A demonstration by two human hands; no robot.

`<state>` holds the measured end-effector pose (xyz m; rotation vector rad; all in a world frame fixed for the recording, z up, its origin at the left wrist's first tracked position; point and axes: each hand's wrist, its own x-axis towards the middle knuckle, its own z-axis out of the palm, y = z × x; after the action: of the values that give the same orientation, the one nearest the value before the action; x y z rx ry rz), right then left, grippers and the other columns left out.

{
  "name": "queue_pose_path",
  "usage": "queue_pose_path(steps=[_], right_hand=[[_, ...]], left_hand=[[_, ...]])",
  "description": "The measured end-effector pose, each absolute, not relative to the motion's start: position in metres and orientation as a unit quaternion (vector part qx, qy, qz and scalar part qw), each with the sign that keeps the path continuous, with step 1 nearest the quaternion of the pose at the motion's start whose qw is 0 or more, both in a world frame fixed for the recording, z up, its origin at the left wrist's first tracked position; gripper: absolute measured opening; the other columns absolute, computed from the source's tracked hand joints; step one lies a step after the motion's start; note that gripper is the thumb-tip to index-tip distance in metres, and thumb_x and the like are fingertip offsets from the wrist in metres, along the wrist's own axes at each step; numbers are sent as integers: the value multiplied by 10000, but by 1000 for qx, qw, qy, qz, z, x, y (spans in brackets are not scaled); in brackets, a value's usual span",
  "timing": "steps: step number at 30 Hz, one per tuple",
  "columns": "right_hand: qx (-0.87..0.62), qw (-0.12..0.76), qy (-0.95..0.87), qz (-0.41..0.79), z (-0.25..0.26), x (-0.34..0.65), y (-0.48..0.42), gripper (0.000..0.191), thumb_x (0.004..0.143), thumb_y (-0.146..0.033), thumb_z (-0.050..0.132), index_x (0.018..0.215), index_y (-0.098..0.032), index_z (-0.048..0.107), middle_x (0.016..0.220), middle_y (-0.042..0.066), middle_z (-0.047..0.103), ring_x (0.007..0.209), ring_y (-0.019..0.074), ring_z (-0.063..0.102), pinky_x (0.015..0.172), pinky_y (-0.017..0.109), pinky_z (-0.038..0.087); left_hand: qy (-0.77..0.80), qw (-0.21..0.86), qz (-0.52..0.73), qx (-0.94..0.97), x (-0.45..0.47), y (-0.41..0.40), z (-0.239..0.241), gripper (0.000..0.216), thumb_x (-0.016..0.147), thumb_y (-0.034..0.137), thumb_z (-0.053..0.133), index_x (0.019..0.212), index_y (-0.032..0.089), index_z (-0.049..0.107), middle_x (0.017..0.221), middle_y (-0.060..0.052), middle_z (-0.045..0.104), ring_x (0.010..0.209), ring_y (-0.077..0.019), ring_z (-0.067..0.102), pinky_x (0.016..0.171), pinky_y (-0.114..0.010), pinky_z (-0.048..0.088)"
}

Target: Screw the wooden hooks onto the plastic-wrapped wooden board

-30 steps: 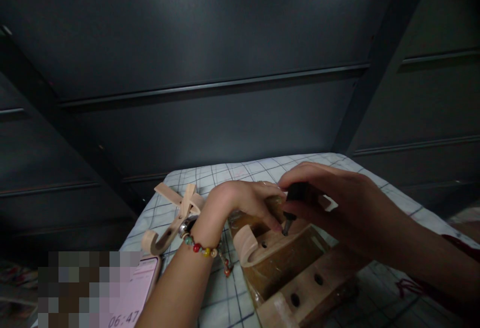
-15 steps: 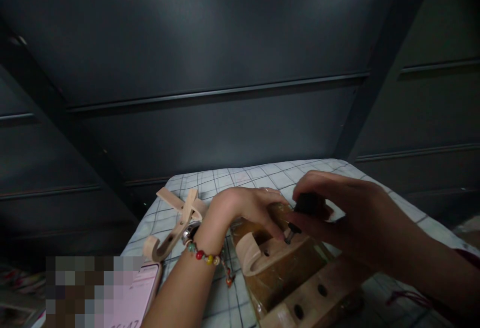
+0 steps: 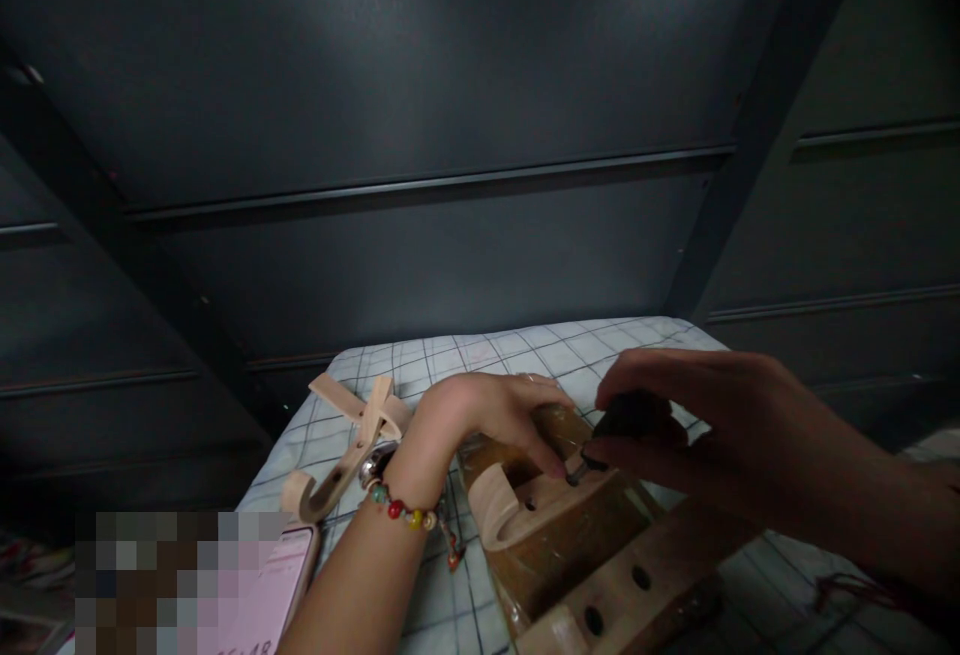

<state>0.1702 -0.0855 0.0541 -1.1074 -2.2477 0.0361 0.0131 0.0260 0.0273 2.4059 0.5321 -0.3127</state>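
My right hand (image 3: 705,435) is closed around the black handle of a small tool (image 3: 637,417). The tool's short metal tip (image 3: 576,470) touches the face of a pale wooden hook piece (image 3: 536,515), and its shaft leans to the right. That hook lies on a brown, film-wrapped block (image 3: 517,575). My left hand (image 3: 502,415) rests across the block's far left side with its fingers stretched out. Its thumb points at the hook, right beside the tip. The left fingertips are partly hidden at the block's far edge.
Nearer me, a wooden strip with two dark holes (image 3: 660,575) lies across the block. Loose wooden hooks (image 3: 337,485) are left of my left wrist. A phone (image 3: 262,595) sits at front left on the checked cloth (image 3: 465,350). A dark metal panel (image 3: 420,265) stands behind.
My right hand has shifted slightly right and turned, so the tool leans over more. Its tip stays at about the same spot on the hook. My left hand has hardly moved.
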Motion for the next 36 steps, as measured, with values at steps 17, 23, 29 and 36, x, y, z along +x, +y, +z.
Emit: queue_pose_path(steps=[17,23,29,36], right_hand=[[-419,336,-843,12,50,175,-83,115,761,-292,598,695,-208,555,550,-40,535,453,89,489,421,196,384],[-410,344,-844,5,46,163,-78,74,793,-195,550,719,-197,543,617,-27,555,499,82,493,464,186,383],[-364,293,-878,100,55,175,-82,239,815,-108,469,1003,-225,559,889,25,633,737,123,603,642,224,471],[-407,338,-848,35,51,175,-81,28,781,-239,561,768,-214,562,619,-31,572,501,94,521,455,200,411]], left_hand=[[229,328,-126,908,12,23,32,539,604,426,692,1086,240,537,1197,-13,517,1077,-206,475,894,-293,394],[223,317,-137,912,13,23,33,556,632,413,679,1131,235,511,1182,-21,527,1083,-205,479,902,-293,384],[235,314,-136,910,13,18,39,537,636,395,679,1121,223,525,1146,-20,548,1045,-198,496,878,-288,394],[222,318,-133,912,13,23,32,556,614,423,675,1113,226,532,1169,-27,531,1039,-205,492,886,-302,390]])
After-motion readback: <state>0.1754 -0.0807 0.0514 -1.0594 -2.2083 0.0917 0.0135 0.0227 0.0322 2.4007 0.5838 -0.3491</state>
